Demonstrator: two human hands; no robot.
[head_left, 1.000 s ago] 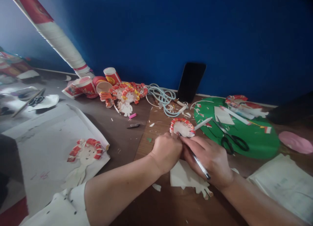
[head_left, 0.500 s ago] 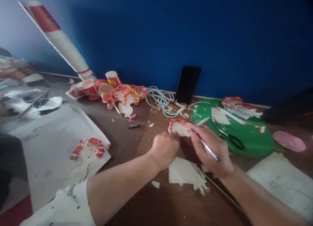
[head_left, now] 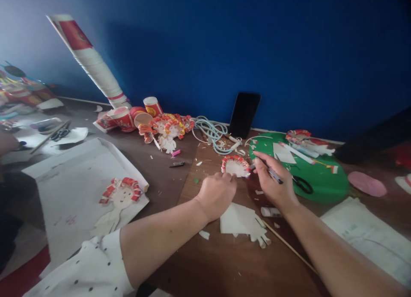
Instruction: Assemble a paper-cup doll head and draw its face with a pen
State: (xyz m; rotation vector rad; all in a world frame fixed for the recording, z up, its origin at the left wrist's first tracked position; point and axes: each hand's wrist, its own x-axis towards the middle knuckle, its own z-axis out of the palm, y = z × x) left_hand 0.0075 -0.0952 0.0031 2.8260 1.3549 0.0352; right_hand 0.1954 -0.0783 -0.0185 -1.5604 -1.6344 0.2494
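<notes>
A paper cutout (head_left: 236, 167), a pale round head edged with folded red strips, lies on the brown tabletop in front of me. My left hand (head_left: 218, 192) is closed at its lower edge, with the fingertips over the paper. My right hand (head_left: 274, 175) grips a pen (head_left: 276, 177), its tip end beside the cutout's right rim and apart from it. Below my hands rest a cut paper piece (head_left: 239, 222) with finger-like ends, a small white tube (head_left: 270, 212) and a thin stick (head_left: 290, 247).
A green round mat (head_left: 324, 188) with scissors (head_left: 302, 185) and scraps lies right. A phone (head_left: 245, 115) leans on the blue wall beside a coiled cable (head_left: 210, 132). Red paper cups (head_left: 121, 117) and finished cutouts (head_left: 171, 128) stand back left. Another cutout (head_left: 122, 198) lies on white paper (head_left: 73, 190).
My right hand has drawn slightly right and up, pulling the pen away from the cutout's rim. My left hand stays at the cutout. The whole view has shifted a little.
</notes>
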